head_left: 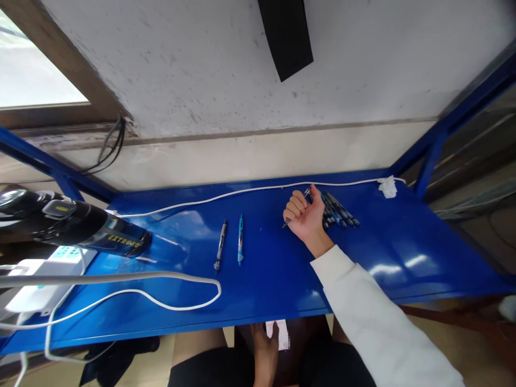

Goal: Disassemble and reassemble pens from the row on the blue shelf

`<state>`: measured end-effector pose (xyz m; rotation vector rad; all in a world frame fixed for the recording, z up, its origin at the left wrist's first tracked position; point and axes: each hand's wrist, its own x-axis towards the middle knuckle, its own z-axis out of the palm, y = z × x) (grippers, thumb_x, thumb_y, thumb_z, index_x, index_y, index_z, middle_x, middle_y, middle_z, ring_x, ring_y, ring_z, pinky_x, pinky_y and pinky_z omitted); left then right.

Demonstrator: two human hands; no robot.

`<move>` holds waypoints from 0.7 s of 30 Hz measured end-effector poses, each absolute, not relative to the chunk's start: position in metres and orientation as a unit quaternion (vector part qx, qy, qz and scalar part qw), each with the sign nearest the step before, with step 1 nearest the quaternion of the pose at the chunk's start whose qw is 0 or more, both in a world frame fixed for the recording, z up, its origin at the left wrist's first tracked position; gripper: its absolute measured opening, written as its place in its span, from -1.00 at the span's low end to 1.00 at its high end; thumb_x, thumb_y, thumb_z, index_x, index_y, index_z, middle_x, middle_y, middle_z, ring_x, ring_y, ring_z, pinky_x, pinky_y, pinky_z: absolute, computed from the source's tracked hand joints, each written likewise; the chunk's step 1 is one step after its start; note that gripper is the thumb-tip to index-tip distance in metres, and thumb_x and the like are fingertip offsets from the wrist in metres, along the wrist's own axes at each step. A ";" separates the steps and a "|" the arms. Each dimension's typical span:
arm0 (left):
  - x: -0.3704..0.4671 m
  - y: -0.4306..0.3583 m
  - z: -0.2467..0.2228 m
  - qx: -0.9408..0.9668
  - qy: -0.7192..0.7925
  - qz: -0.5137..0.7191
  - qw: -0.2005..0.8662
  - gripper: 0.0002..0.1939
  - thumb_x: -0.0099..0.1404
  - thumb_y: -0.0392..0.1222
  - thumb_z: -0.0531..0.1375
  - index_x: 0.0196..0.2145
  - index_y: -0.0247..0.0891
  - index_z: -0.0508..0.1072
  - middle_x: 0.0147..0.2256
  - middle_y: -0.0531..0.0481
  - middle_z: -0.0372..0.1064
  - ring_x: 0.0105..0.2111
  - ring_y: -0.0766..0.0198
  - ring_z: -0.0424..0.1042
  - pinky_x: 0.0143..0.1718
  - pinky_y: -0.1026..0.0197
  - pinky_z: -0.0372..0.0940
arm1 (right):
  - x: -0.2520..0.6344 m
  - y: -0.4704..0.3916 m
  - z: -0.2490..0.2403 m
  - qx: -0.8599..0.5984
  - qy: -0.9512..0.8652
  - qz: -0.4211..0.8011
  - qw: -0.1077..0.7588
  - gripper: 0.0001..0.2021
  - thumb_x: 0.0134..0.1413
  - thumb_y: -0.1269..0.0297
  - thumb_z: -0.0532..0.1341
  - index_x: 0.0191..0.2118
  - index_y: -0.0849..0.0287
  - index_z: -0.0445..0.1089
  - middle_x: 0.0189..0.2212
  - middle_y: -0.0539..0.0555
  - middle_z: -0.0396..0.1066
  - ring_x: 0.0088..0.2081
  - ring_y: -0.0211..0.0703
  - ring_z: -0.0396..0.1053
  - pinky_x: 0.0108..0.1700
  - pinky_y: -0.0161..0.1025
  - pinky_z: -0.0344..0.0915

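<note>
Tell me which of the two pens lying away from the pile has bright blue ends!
The blue pen, the one closer to the pen pile. The dark pen to its left has blackish ends instead.

Indoor desk corner, whether home, dormitory or office unclear, blue desk in the middle bearing pens, scuffed wall at twelve o'clock, wood-framed window at ten, power strip at eight.
</note>
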<state>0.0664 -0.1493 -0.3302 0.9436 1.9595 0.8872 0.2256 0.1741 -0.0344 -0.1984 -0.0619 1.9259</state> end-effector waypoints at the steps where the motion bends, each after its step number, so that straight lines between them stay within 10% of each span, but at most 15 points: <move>1: 0.068 -0.154 -0.329 0.381 0.767 0.333 0.394 -0.30 0.26 -0.02 0.37 0.30 -0.32 0.48 0.29 -0.44 0.45 0.37 -0.31 0.43 0.44 -0.20 0.31 | 0.226 0.174 -0.035 -0.081 -0.021 0.816 0.571 -0.42 0.56 -0.20 -0.02 -0.43 -0.01 -0.25 -0.63 -0.20 -0.28 -0.63 -0.29 -0.29 -0.60 -0.24 -0.18; 7: 0.078 -0.174 -0.319 0.437 0.768 0.233 0.406 -0.07 0.23 -0.18 0.35 0.51 -0.35 0.21 0.53 -0.42 0.07 0.62 -0.28 -0.05 0.56 -0.10 0.13 | 0.228 0.174 -0.034 -0.077 -0.008 0.809 0.583 -0.43 0.53 -0.16 -0.01 -0.44 0.00 -0.27 -0.63 -0.21 -0.31 -0.63 -0.30 -0.30 -0.60 -0.23 -0.21; 21: 0.078 -0.177 -0.307 0.424 0.770 0.250 0.406 -0.04 0.24 -0.08 0.33 0.51 -0.43 0.19 0.54 -0.55 -0.02 0.60 -0.42 -0.04 0.54 -0.23 0.12 | 0.230 0.176 -0.034 -0.101 -0.020 0.795 0.598 -0.42 0.52 -0.15 0.04 -0.45 0.00 -0.23 -0.65 -0.19 -0.24 -0.63 -0.28 -0.29 -0.63 -0.26 -0.11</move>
